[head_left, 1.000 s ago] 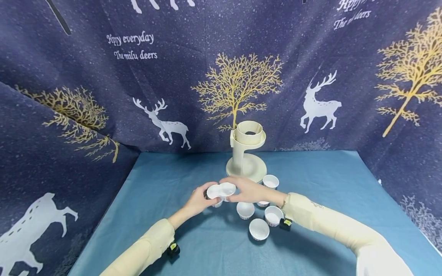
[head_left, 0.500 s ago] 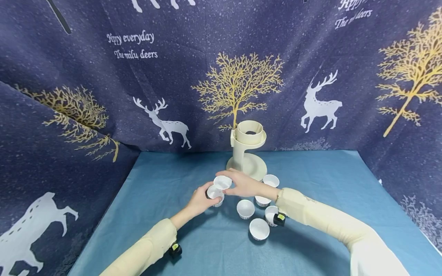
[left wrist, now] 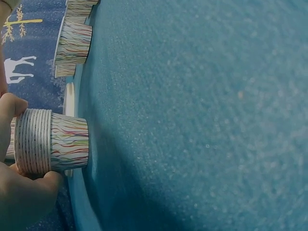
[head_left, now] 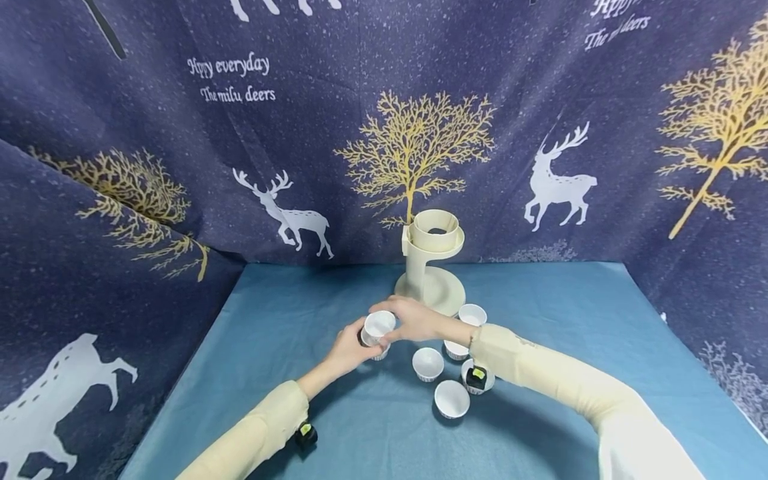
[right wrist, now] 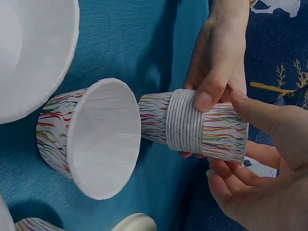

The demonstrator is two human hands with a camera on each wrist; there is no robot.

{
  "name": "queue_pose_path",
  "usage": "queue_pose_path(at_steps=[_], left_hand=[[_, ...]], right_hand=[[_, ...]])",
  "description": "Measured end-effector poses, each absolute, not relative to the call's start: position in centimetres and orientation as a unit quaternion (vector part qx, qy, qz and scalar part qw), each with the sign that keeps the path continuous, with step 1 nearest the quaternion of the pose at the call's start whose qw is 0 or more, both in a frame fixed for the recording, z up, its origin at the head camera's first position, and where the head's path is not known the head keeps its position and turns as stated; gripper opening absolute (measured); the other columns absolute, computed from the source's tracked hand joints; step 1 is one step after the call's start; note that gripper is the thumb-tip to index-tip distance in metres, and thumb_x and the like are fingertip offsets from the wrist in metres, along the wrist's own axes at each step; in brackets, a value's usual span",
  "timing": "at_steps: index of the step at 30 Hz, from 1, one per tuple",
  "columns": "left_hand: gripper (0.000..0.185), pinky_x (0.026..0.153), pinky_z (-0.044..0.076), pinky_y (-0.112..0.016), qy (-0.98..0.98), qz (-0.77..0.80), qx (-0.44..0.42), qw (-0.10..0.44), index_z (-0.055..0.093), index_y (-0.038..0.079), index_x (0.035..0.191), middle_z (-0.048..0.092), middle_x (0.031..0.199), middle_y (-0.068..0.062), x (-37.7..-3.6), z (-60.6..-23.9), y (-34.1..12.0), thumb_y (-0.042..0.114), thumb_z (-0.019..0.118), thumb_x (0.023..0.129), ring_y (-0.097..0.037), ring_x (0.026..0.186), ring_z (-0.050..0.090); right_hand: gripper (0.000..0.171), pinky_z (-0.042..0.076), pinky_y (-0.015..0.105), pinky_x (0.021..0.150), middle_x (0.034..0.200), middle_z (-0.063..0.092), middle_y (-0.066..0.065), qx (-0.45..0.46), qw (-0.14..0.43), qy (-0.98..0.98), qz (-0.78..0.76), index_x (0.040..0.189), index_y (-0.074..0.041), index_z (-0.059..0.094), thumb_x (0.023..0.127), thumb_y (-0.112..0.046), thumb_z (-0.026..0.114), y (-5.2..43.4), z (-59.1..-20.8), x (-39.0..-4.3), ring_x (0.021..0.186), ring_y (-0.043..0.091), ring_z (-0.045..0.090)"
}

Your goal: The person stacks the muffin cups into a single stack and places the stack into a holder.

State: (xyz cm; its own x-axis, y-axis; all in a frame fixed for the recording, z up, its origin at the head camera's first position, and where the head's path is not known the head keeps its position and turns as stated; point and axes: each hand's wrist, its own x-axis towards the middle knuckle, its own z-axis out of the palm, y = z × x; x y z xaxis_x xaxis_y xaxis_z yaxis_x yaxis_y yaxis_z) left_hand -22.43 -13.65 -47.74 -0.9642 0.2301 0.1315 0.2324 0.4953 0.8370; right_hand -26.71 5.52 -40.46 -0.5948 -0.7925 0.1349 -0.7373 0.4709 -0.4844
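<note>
Gripped upright in the left hand point(head_left: 348, 348): a stack of paper cups point(right wrist: 185, 126), nested, mouths up. Located in front of the stand point(head_left: 445, 291) and a little to its left, over the worktop point(head_left: 348, 433); cannot tell whether resting on it or just clear. Left fingers point(right wrist: 206, 96) clamped round the banded rims, probably for a surer hold there than on the smooth, tapering wall below.

Pinched in the right hand point(head_left: 417, 319): the top cup point(head_left: 380, 325), in line with the stack, lower end seemingly inside the uppermost mouth, patterned wall showing above the rims. Right fingers point(right wrist: 236, 179) closed about the wall near the lip, likely so as to leave the narrow base unobstructed. Steadied below, guided above: apparently a sharing of work between both hands.

To the right on the worktop, loose cups point(head_left: 428, 365), mouths up, five in sight, one partly masked by the right wrist camera point(head_left: 477, 377). Perhaps set out singly for easy picking from that side.

Look of the cups: plain white inside; outside white with thin wavy streaks, red, orange, green, purplish. Wider at the mouth than at the base. Rims thick, rolled, piled like close ribs in the stack. Judged light and easily dented.
</note>
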Motion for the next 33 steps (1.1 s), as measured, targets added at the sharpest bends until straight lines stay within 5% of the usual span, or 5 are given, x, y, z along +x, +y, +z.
queue_pose_path(at_steps=[21, 33], left_hand=[[0.057, 0.081, 0.050, -0.036, -0.861, -0.490, -0.135, -0.008, 0.058, 0.004, 0.126, 0.066, 0.112, -0.013, -22.8, -48.0, -13.9, 0.013, 0.082, 0.075, -0.025, 0.099, 0.062], [0.059, 0.082, 0.050, -0.030, -0.845, -0.521, -0.109, -0.043, 0.058, 0.006, 0.129, 0.064, 0.118, -0.012, -23.1, -48.0, -14.0, 0.012, 0.082, 0.076, -0.024, 0.104, 0.061]], right_hand=[[0.054, 0.046, 0.030, 0.086, 0.116, 0.069, 0.008, -0.457, 0.063, 0.857, -0.227, 0.118, -0.004, 0.066, 0.071, -0.024, 0.085, 4.0, -40.9, -27.0, 0.105, 0.024, 0.060], [0.049, 0.048, 0.028, 0.080, 0.109, 0.070, 0.011, -0.456, 0.064, 0.865, -0.197, 0.123, -0.002, 0.065, 0.081, -0.023, 0.077, 4.5, -41.3, -26.7, 0.098, 0.023, 0.061]])
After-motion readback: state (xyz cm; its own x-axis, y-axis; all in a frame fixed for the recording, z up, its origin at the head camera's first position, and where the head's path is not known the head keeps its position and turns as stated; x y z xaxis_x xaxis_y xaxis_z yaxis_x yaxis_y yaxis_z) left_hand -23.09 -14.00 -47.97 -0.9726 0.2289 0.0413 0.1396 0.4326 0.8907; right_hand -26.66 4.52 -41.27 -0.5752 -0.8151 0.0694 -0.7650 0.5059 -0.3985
